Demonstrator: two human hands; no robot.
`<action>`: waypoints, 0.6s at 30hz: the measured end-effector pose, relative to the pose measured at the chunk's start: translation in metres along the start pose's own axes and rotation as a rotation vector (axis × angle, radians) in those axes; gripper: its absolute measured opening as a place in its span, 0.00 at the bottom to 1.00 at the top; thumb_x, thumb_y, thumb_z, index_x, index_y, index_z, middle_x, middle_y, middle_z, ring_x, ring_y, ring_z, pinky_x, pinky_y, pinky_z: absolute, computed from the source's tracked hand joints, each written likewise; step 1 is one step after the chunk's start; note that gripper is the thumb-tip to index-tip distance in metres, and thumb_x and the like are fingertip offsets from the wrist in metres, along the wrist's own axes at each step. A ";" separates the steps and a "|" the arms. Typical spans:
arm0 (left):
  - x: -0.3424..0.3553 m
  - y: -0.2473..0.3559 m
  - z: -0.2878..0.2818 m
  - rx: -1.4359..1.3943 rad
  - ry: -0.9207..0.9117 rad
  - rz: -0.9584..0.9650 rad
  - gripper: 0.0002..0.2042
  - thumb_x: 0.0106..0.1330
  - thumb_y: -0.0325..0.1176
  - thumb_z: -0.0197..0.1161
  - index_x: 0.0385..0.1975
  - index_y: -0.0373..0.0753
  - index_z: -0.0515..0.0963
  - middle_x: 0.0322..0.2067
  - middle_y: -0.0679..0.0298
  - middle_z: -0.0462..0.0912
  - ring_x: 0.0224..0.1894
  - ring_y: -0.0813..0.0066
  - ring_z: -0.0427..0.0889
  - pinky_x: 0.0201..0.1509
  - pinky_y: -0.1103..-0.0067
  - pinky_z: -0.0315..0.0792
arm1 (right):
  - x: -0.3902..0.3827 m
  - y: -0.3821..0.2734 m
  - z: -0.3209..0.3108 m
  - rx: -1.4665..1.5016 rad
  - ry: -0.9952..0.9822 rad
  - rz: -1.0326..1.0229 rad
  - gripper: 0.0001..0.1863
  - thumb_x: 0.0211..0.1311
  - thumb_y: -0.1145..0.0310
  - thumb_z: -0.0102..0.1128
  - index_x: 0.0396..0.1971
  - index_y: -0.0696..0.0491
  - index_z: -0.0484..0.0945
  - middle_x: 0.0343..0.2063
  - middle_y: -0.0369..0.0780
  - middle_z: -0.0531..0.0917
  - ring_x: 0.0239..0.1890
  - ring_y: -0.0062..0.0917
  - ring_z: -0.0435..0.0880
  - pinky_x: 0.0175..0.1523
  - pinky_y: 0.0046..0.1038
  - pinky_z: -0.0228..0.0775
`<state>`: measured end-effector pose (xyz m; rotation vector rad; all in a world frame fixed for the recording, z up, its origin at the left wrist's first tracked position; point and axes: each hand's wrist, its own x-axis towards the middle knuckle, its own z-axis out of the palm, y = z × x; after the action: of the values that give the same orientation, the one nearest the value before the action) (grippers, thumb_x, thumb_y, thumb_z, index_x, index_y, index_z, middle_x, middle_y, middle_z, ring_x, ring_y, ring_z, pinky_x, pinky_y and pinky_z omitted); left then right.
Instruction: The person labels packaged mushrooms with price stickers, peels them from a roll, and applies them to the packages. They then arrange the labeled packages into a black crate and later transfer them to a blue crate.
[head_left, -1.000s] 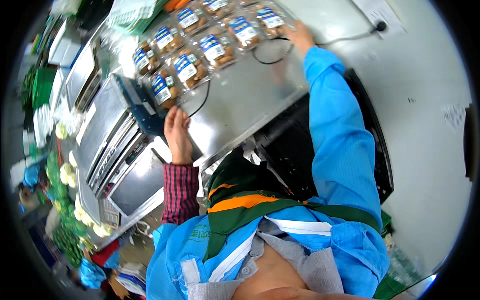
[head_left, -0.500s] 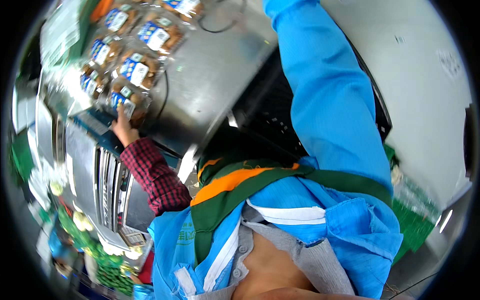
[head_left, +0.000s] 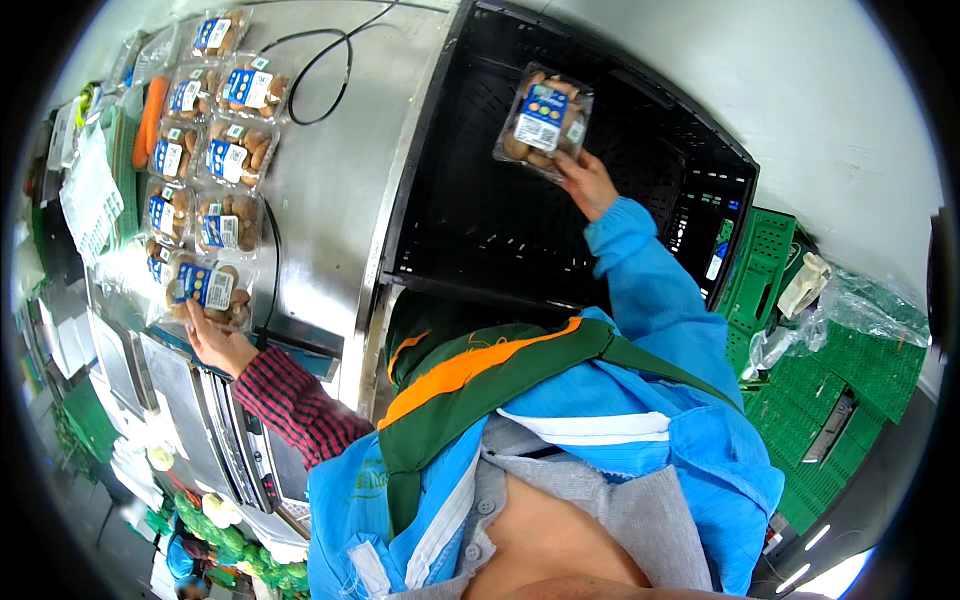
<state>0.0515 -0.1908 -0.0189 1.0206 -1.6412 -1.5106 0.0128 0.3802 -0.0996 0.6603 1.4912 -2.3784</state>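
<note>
My right hand (head_left: 590, 187) pinches the edge of a clear plastic pack of brown mushrooms (head_left: 541, 134), which bears a blue and white label. That pack is over the black crate (head_left: 470, 210), and the crate's inside shows around it. On the left, my left hand (head_left: 221, 347) grips the near edge of another mushroom pack (head_left: 236, 300). This one overlaps a pack beneath it at the end of the rows. Several more mushroom packs (head_left: 233, 157) lie in two rows on the steel table (head_left: 335, 170), labels up.
A black cable (head_left: 349, 70) loops across the steel table. Beyond the packs are a carrot (head_left: 150, 120) and a green basket (head_left: 122, 185). Grey trays (head_left: 180, 400) stand at the near left. Green crates (head_left: 850, 400) with crumpled clear plastic (head_left: 870, 305) lie at the right.
My right hand, earlier out of view past the top edge, is now over the black crate with a mushroom pack. My left hand stays at the near pack. The view has turned, showing more crate.
</note>
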 end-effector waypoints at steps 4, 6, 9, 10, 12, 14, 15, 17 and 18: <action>-0.037 0.044 0.014 -0.164 -0.138 0.097 0.15 0.60 0.32 0.66 0.43 0.35 0.72 0.40 0.60 0.79 0.41 0.75 0.79 0.41 0.83 0.73 | 0.054 0.032 0.011 -0.083 0.162 0.037 0.23 0.61 0.69 0.60 0.54 0.60 0.69 0.48 0.44 0.77 0.52 0.31 0.76 0.58 0.32 0.68; -0.077 0.083 0.035 -0.257 -0.270 -0.053 0.14 0.63 0.35 0.63 0.44 0.35 0.72 0.41 0.60 0.79 0.42 0.75 0.79 0.44 0.82 0.73 | 0.085 0.051 0.010 -0.202 0.017 -0.041 0.23 0.60 0.69 0.61 0.54 0.62 0.69 0.48 0.44 0.78 0.49 0.31 0.78 0.56 0.32 0.70; -0.121 0.089 0.067 -0.283 -0.505 -0.287 0.15 0.67 0.41 0.57 0.44 0.35 0.73 0.40 0.60 0.80 0.42 0.74 0.80 0.46 0.79 0.72 | 0.118 0.071 0.025 -0.499 0.100 -0.125 0.29 0.56 0.59 0.65 0.51 0.64 0.72 0.48 0.48 0.77 0.45 0.36 0.80 0.53 0.30 0.71; -0.146 0.097 0.082 -0.285 -0.613 -0.312 0.15 0.67 0.41 0.57 0.44 0.35 0.73 0.39 0.60 0.81 0.42 0.74 0.81 0.45 0.78 0.73 | 0.133 0.085 0.015 -0.597 0.123 -0.130 0.30 0.56 0.56 0.65 0.51 0.64 0.73 0.49 0.49 0.77 0.47 0.37 0.79 0.54 0.30 0.70; -0.185 0.090 0.101 -0.211 -0.722 -0.449 0.15 0.67 0.42 0.57 0.44 0.36 0.74 0.38 0.62 0.81 0.40 0.75 0.81 0.43 0.78 0.74 | 0.121 0.080 0.012 -0.911 0.157 -0.189 0.32 0.58 0.53 0.62 0.54 0.61 0.70 0.51 0.48 0.75 0.51 0.36 0.76 0.56 0.32 0.69; -0.215 0.062 0.127 -0.151 -0.853 -0.544 0.15 0.67 0.40 0.58 0.44 0.36 0.74 0.38 0.62 0.81 0.38 0.77 0.81 0.42 0.79 0.74 | 0.086 0.045 0.022 -0.737 0.072 -0.102 0.33 0.61 0.52 0.59 0.59 0.58 0.65 0.53 0.47 0.74 0.54 0.34 0.74 0.56 0.34 0.69; -0.235 0.055 0.143 -0.200 -0.934 -0.615 0.14 0.66 0.39 0.58 0.44 0.35 0.74 0.37 0.62 0.81 0.38 0.77 0.81 0.42 0.80 0.74 | 0.044 0.010 0.038 -0.405 -0.034 0.020 0.33 0.62 0.53 0.58 0.61 0.56 0.62 0.53 0.45 0.73 0.54 0.33 0.74 0.55 0.34 0.69; -0.276 0.048 0.173 -0.225 -1.102 -0.663 0.14 0.66 0.36 0.60 0.46 0.34 0.74 0.37 0.62 0.81 0.38 0.78 0.80 0.43 0.82 0.74 | -0.019 -0.026 0.042 0.079 -0.269 0.152 0.34 0.63 0.54 0.56 0.64 0.54 0.56 0.55 0.43 0.71 0.57 0.31 0.71 0.56 0.36 0.69; -0.292 0.042 0.186 -0.213 -1.178 -0.632 0.15 0.65 0.34 0.60 0.46 0.32 0.73 0.38 0.62 0.81 0.39 0.79 0.80 0.43 0.83 0.73 | -0.035 -0.031 0.038 0.219 -0.415 0.164 0.36 0.64 0.55 0.56 0.66 0.52 0.52 0.57 0.43 0.70 0.60 0.30 0.69 0.58 0.37 0.67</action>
<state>0.0194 0.1557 0.0125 0.5115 -1.8366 -3.0141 0.0202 0.3596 -0.0435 0.2903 0.9789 -2.3823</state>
